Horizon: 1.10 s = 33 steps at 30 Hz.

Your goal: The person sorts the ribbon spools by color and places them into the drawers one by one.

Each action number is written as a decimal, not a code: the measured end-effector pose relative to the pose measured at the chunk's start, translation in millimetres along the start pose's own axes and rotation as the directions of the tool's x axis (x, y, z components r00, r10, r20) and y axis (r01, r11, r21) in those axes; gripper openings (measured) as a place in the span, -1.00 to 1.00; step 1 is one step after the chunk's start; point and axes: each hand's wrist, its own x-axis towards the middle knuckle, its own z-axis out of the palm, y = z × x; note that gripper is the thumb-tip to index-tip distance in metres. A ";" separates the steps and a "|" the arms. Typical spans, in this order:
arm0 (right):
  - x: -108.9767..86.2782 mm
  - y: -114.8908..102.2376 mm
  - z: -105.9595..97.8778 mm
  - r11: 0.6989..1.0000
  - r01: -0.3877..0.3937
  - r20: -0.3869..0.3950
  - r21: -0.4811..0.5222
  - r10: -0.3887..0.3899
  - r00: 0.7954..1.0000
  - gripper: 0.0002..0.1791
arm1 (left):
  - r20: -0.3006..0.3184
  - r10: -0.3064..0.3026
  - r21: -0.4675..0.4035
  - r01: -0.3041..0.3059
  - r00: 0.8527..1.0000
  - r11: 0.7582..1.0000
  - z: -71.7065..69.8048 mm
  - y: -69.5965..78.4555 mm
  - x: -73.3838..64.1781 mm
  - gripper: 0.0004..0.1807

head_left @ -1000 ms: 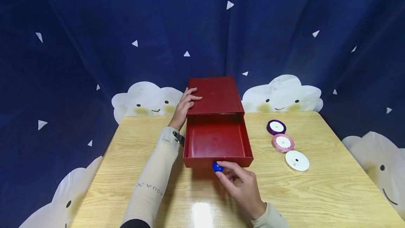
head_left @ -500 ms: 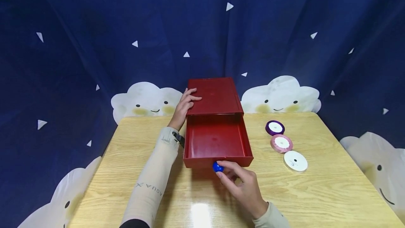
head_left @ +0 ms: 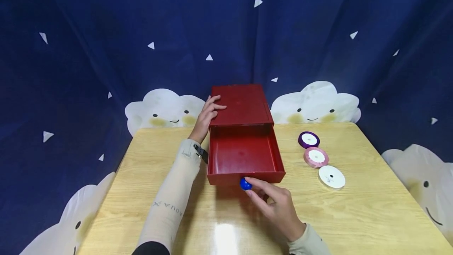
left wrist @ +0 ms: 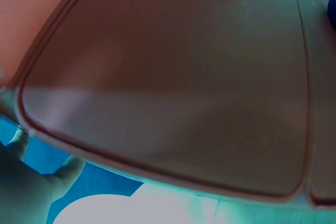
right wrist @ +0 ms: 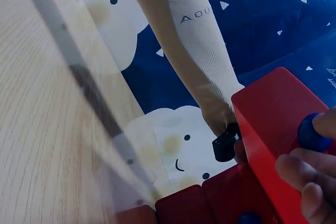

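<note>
A red drawer box (head_left: 240, 105) stands at the table's back, its drawer (head_left: 244, 156) pulled well out toward me. Nothing lies inside the part of the drawer that shows. On the drawer's front is a round blue knob (head_left: 245, 183), which my right hand (head_left: 279, 206) pinches between thumb and index finger from the right. The right wrist view shows these fingertips (right wrist: 325, 124) on the knob, close to the red front. My left hand (head_left: 205, 119) rests on the box's upper left edge, fingers laid across the top and the thumb side hidden.
Right of the box, three ribbon spools lie in a slanting row: purple (head_left: 309, 139), pink (head_left: 316, 157) and white (head_left: 332, 176). Below the drawer, a second blue knob (right wrist: 249, 217) shows in the right wrist view. A dark blue curtain (head_left: 237, 26) hangs behind the wooden table (head_left: 155, 145).
The head view has shifted slightly. My right thumb and fingertips sit a little farther right on the knob than before. The drawer's extent and my left hand look the same.
</note>
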 end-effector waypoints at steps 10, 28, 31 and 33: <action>-0.3 2.8 -4.6 0.999 0.038 -0.040 -0.006 -0.038 0.998 -0.56 | -0.009 -0.001 -0.007 0.001 1.000 1.000 1.4 0.1 2.4 -0.63; -3.5 1.1 -5.9 1.000 0.022 -0.052 0.009 -0.021 0.998 -0.56 | -0.008 0.012 0.011 -0.012 1.000 1.000 1.5 -1.5 0.3 -0.61; -2.5 1.6 -5.2 1.000 0.020 -0.055 0.016 -0.019 0.998 -0.61 | -0.011 0.008 0.005 -0.008 1.000 1.000 1.7 -1.2 0.9 -0.61; -2.2 2.4 -4.6 0.999 0.023 -0.059 0.025 -0.021 0.998 -0.66 | -0.010 0.001 0.006 -0.001 1.000 1.000 1.7 -1.1 1.0 -0.61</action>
